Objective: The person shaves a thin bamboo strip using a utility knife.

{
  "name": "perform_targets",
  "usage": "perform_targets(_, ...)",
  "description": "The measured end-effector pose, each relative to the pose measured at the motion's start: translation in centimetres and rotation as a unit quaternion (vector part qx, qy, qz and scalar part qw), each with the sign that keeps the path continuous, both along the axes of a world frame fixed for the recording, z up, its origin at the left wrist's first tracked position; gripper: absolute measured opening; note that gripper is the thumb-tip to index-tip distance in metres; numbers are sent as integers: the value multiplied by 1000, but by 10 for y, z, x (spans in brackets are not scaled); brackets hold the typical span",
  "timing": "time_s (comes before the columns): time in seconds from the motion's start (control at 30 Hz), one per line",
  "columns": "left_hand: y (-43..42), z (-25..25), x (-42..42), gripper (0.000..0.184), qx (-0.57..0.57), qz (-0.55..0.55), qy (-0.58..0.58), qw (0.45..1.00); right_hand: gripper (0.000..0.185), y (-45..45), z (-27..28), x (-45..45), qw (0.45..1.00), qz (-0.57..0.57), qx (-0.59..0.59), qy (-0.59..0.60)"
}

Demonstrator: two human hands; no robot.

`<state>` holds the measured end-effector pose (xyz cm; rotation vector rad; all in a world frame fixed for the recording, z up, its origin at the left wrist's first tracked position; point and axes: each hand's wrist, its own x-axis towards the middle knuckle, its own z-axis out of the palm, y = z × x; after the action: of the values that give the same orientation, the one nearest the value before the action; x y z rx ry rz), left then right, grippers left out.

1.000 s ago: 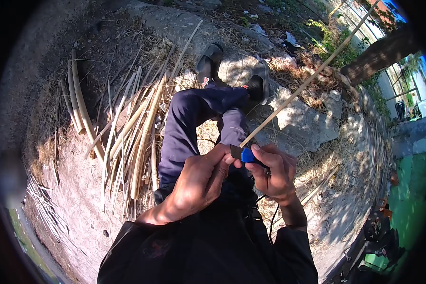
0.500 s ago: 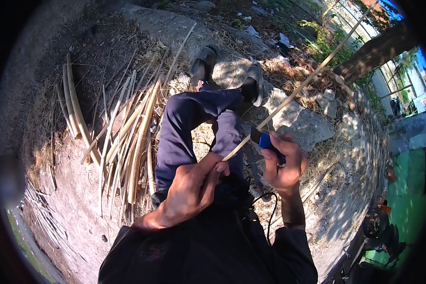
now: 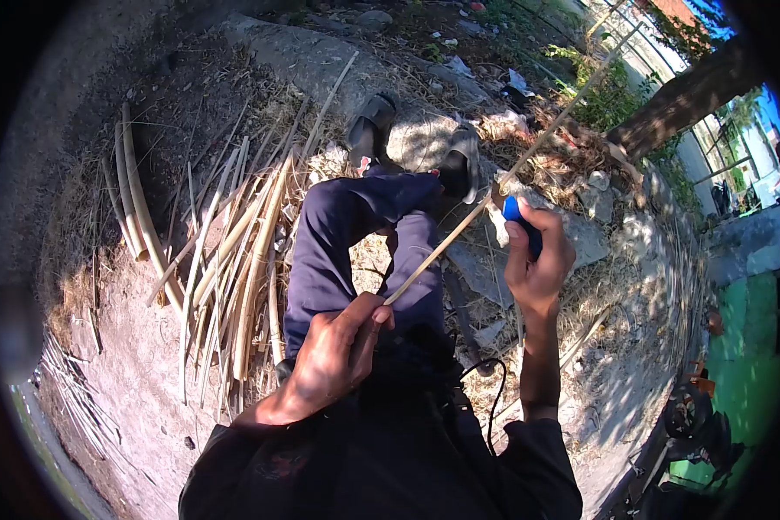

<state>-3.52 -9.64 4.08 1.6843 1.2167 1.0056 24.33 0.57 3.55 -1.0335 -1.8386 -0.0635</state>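
Over the lap, the stick (image 3: 442, 245) slants up and away, its near end pinched between thumb and curled fingers of the left hand (image 3: 334, 347). The right hand (image 3: 542, 260) is closed round the blue handle of the tool (image 3: 525, 224), whose dark, flat blade sits at the stick. A second ago the hands were almost together; now they are well apart, the tool farther up the stick and the left hand drawn back toward the body. The stick is pale, slim and straight. Left of the dark cloth trousers (image 3: 325, 260), split strips (image 3: 256, 269) lie heaped on dusty ground (image 3: 130, 347), some flat, some curved.
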Motion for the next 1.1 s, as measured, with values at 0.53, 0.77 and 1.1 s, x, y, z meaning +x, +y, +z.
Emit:
perform_targets(0.53,-9,-26,-15,5,-10,20,35,999,14,85,-41,82,981,-149,-58,110)
perform_targets(0.77,14,-50,-26,7,3,77,69,995,25,67,-78,119,850,-96,-324,404)
perform_targets(1.1,31,-28,7,12,-34,68,-13,997,28,-33,-26,-34,980,117,-154,46)
